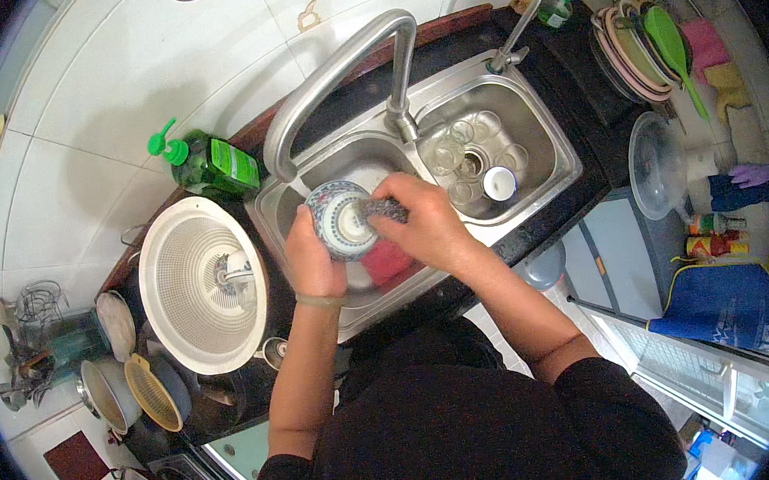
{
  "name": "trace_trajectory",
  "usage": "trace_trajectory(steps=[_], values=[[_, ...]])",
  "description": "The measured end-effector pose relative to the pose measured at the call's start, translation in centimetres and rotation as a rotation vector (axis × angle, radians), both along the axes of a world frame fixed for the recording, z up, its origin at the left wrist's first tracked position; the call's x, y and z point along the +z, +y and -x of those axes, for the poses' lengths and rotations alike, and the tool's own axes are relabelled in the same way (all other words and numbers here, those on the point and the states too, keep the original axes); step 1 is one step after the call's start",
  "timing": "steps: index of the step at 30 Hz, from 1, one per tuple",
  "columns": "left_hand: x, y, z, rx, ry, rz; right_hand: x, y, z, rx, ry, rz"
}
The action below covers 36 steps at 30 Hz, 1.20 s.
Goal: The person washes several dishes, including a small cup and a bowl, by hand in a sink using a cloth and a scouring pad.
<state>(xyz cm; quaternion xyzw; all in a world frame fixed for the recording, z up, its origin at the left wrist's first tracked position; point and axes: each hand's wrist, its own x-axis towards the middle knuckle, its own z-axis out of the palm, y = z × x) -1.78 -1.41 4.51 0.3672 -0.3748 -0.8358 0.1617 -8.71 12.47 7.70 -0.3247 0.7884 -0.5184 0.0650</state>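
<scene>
My left hand grips a blue-and-white patterned porcelain bowl by its side, tilted above the left basin of a steel double sink. Pinched in my right hand is a dark grey scouring pad, pressed against the bowl. The spout of a curved steel faucet hangs just beyond the bowl, with what looks like water falling from it. Under my hands, a red cloth lies in the left basin. In the right basin several clear glasses surround the drain, beside a white cup with a blue rim.
Left of the sink stands a large white plastic colander with dishes inside. Behind it is a green pump bottle. A slim second tap rises at the back right. Stacked basins and a clear plastic bowl are at the right.
</scene>
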Motion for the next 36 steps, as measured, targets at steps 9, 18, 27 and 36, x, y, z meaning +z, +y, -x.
trace_trajectory(steps=[9,18,27,36], values=[[-0.6,-0.1,-0.1,-0.060,-0.106,0.181,-0.8,-1.1,1.4,0.167,0.513,-0.223],[-1.5,-0.3,-0.3,-0.066,-0.148,0.162,-1.7,-1.5,1.5,0.205,0.566,-0.158],[-1.6,-0.8,-0.3,0.026,-0.110,0.249,-1.9,-2.6,1.4,0.139,0.240,-0.322],[-2.5,-5.9,2.0,-0.025,0.042,0.009,-3.5,2.4,3.4,-0.037,-0.289,-0.245]])
